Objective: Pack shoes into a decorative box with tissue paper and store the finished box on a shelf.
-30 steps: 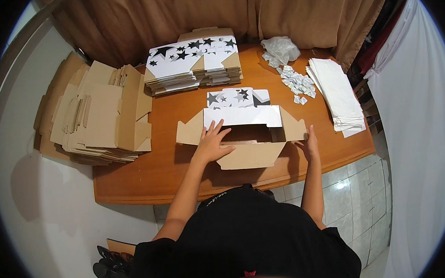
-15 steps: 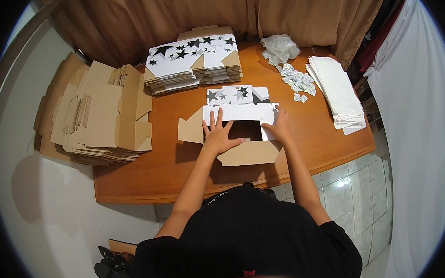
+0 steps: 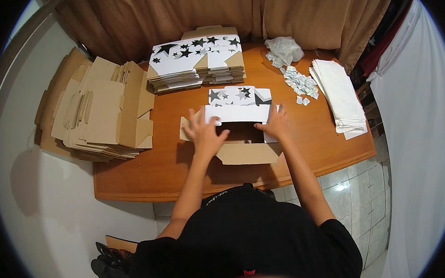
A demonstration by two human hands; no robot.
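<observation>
So there's a half-folded cardboard box (image 3: 242,133) sitting in the middle of the wooden table (image 3: 154,178), white with black stars on the outside and plain brown inside. The left hand (image 3: 204,132) is pressed down flat on the box's left side with the fingers spread wide, not gripping anything, and the right hand (image 3: 274,123) is doing pretty much the same on the right side, fingers open and resting against the white panel. One brown flap sticks out toward the person at the near edge. Just behind the box, at the back of the table, there's a stack of flat star-printed blanks (image 3: 196,62), and a bigger messy pile of plain brown cardboard (image 3: 98,113) hangs off the left end of the table. Over on the right is a stack of white paper sheets (image 3: 338,95), with a scatter of small white packets (image 3: 300,82) beside it and a crumpled clear plastic bag (image 3: 284,49) near the brown curtain (image 3: 200,9).
</observation>
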